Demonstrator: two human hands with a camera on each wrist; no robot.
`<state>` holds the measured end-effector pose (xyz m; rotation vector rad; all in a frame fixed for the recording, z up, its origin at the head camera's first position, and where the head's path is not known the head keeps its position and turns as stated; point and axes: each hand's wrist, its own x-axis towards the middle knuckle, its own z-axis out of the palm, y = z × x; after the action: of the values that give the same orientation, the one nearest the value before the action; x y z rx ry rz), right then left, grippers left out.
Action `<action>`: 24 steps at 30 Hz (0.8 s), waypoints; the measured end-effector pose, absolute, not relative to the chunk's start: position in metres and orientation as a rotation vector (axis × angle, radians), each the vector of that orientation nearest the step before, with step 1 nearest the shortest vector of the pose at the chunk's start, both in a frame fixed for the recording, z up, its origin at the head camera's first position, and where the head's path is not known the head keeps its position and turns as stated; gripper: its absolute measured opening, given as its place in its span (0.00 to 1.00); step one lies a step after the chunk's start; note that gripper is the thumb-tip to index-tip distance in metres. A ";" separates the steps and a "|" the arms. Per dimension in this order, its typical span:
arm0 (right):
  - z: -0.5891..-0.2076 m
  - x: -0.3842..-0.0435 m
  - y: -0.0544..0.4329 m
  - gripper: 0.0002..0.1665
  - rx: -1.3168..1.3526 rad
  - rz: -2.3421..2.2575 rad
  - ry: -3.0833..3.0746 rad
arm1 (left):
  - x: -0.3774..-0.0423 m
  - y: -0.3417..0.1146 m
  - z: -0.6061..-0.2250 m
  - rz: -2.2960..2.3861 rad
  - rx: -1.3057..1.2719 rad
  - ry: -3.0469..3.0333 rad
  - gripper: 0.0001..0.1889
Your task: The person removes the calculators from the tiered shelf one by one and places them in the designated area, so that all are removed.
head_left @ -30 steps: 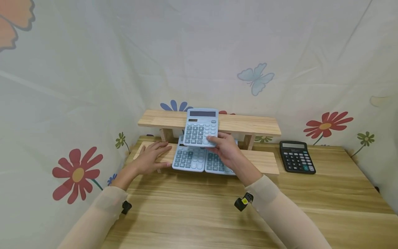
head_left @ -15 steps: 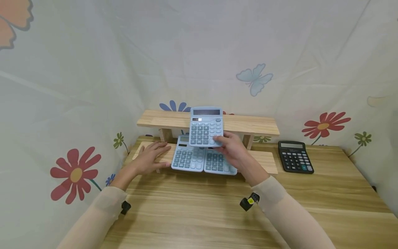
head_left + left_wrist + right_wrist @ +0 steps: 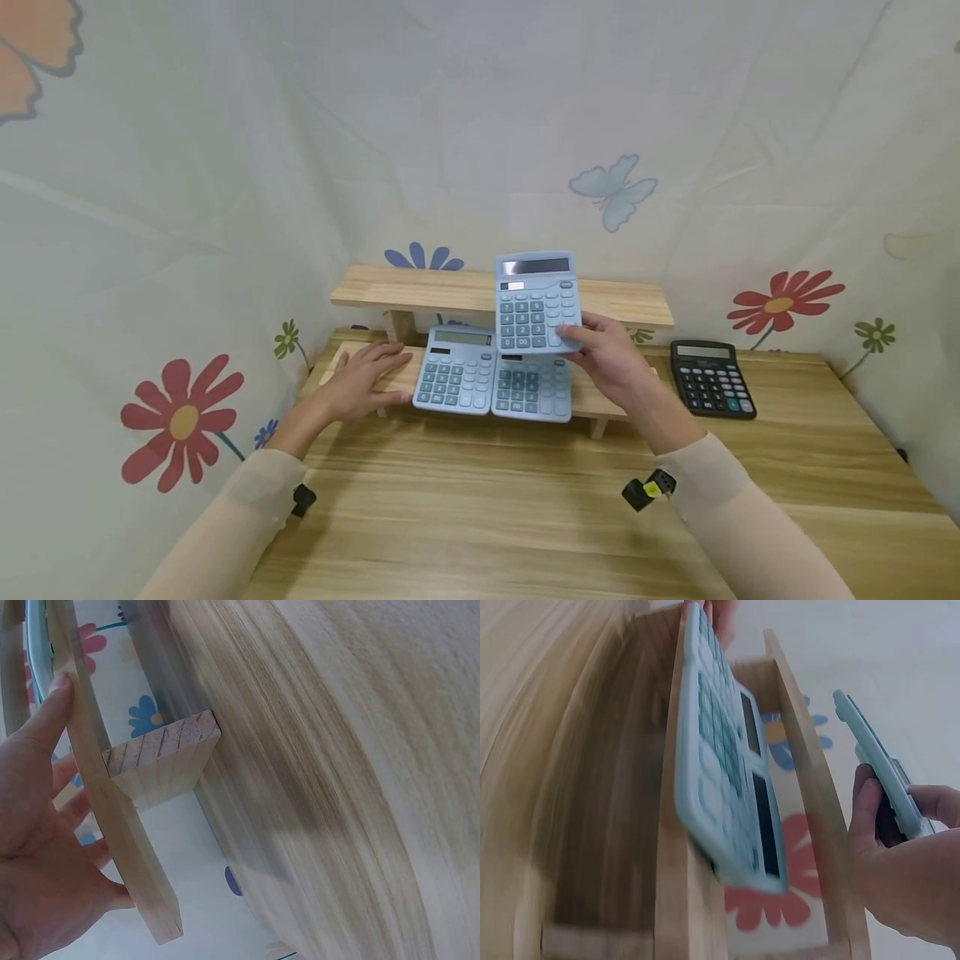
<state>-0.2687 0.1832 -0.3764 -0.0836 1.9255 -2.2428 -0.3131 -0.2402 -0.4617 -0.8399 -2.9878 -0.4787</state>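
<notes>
My right hand (image 3: 613, 360) pinches a light blue calculator (image 3: 537, 304) by its lower right corner, thumb on the keys. The calculator is held up in front of the upper board, its screen at the top. Two similar blue calculators, a left one (image 3: 453, 375) and a right one (image 3: 531, 393), lie side by side on the lower board (image 3: 600, 400) of a wooden shelf. My left hand (image 3: 363, 383) rests on that board's left end with its fingers extended. In the left wrist view its thumb (image 3: 56, 705) lies at the board's front edge, close to a calculator.
The upper wooden board (image 3: 412, 287) runs behind and above the lower one. A black calculator (image 3: 712, 379) lies on the wood-grain table (image 3: 480, 517) to the right of the shelf. A flower-printed cloth (image 3: 480, 150) hangs behind.
My right hand has carried the held calculator to the right, uncovering more of the two calculators on the lower board. The left hand has stayed in place.
</notes>
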 end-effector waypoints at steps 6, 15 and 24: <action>-0.371 -0.265 0.219 0.30 -0.117 -2.190 2.023 | -0.312 -0.241 -0.461 -0.492 -0.846 -2.975 0.42; -0.363 -0.253 0.282 0.38 -0.122 -2.143 2.086 | -0.310 -0.238 -0.461 -0.508 -0.845 -2.967 0.42; -0.369 -0.244 0.336 0.42 -0.179 -2.177 2.139 | -0.310 -0.237 -0.458 -0.496 -0.824 -2.988 0.41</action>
<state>-0.2443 0.3359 -0.3686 -0.1791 2.1392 -2.1766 -0.3096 -0.2371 -0.4582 -0.8239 -2.9883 -0.4963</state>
